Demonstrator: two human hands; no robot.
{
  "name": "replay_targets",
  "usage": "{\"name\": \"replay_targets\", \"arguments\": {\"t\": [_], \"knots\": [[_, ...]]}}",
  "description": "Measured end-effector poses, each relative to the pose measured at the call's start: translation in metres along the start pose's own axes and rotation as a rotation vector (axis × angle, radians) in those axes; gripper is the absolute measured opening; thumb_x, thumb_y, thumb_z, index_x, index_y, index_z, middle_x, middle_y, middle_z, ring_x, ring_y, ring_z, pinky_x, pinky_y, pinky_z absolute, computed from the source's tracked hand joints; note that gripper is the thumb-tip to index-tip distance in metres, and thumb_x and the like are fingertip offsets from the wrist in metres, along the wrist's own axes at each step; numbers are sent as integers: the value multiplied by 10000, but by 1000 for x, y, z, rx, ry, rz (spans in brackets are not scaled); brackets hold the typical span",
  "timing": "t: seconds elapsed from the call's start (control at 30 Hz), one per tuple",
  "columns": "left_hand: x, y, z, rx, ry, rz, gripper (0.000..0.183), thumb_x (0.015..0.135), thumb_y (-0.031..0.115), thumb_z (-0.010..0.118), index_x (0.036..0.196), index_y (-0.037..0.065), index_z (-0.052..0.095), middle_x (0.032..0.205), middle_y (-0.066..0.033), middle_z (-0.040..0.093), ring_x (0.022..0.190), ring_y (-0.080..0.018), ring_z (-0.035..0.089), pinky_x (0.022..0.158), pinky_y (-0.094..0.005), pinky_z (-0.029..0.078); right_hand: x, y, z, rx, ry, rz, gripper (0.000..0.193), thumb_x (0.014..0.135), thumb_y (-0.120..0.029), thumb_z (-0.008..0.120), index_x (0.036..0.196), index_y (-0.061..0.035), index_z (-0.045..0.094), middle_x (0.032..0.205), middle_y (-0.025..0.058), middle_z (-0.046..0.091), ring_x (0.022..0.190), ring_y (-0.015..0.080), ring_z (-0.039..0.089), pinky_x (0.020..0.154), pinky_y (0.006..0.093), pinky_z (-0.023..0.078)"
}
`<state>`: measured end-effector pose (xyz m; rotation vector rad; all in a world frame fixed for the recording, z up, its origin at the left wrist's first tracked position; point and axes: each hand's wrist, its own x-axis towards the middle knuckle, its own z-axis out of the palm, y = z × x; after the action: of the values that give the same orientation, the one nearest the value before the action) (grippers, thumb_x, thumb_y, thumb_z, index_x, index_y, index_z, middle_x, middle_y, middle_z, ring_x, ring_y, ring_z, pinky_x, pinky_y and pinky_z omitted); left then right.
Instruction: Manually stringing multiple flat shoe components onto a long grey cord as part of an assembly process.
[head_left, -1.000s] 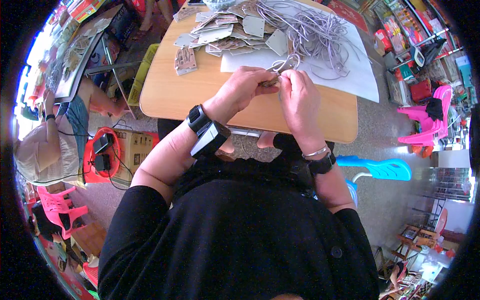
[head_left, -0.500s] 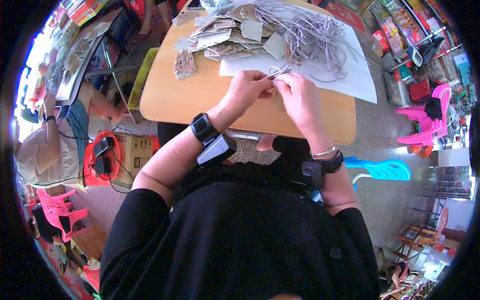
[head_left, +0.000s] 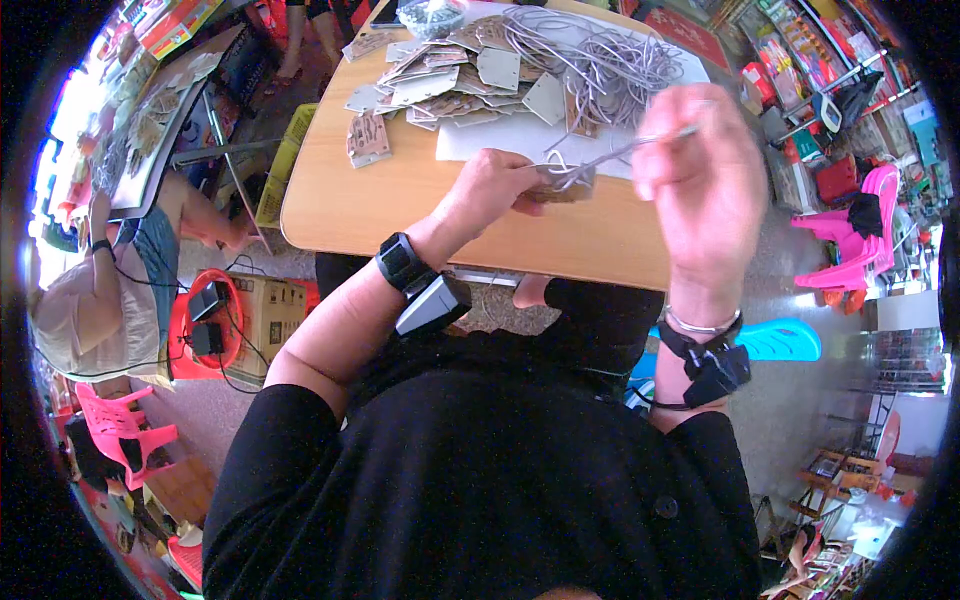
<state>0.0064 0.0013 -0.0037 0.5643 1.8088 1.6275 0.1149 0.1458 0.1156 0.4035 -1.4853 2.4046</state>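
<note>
My left hand [head_left: 490,186] is closed on the edge of a small brown board [head_left: 572,190] above the near part of the table. A grey cord [head_left: 618,153] makes a loop at the board and stretches up to the right. My right hand [head_left: 706,185], raised and blurred by motion, pinches the far length of this cord. Beyond my hands lies a pile of flat boards [head_left: 440,88], grey on one side and brown on the other. To its right is a tangled heap of grey cord [head_left: 625,68].
The wooden table [head_left: 350,215] carries a white sheet [head_left: 470,143] under the cord heap. A clear bowl [head_left: 432,18] of small pieces stands at the back. Another person [head_left: 100,300] sits at the left. A blue plastic chair [head_left: 780,340] and a pink chair [head_left: 860,230] are at the right.
My right hand has moved away from my left, up and to the right, drawing the cord out taut. The left hand has stayed nearly in place, and the board now shows.
</note>
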Motion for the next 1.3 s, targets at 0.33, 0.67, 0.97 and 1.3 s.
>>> {"name": "replay_targets", "arguments": {"t": [0.33, 0.67, 0.97, 1.3], "knots": [[-13, 3, -4, -243, -206, -160, 280, 860, 174, 556, 921, -95, 604, 866, -182, 639, 608, -230, 655, 569, -297, 570, -3, 52, -85, -951, 570, -105, 318, 923, -278, 557, 1009, 28, 581, 998, 126, 622, 749, 160, 606, 721, 279, 480], [-7, -1, -2, 125, -223, -153, 275, 849, 190, 555, 908, -64, 639, 772, -146, 659, 561, -200, 654, 530, -286, 554, -48, 82, -61, -589, 168, 365, 347, 920, -313, 554, 958, 23, 635, 944, 33, 654, 912, 108, 588, 841, 252, 447], [-13, 21, 11, 441, -283, 1, 262, 875, 230, 571, 873, -12, 671, 676, -75, 646, 554, -138, 624, 489, -268, 519, -31, 76, -59, -677, 128, 460, 189, 836, -202, 607, 811, -17, 631, 735, -11, 599, 693, 68, 521, 646, 230, 405], [-14, -7, 6, -108, -297, 197, 409, 833, 188, 670, 1162, -19, 543, 1012, -60, 633, 948, -141, 578, 858, -273, 449, -36, 83, -57, -337, 607, 306, 123, 820, -174, 635, 788, -63, 592, 706, 4, 599, 606, 90, 535, 590, 233, 419]]}}
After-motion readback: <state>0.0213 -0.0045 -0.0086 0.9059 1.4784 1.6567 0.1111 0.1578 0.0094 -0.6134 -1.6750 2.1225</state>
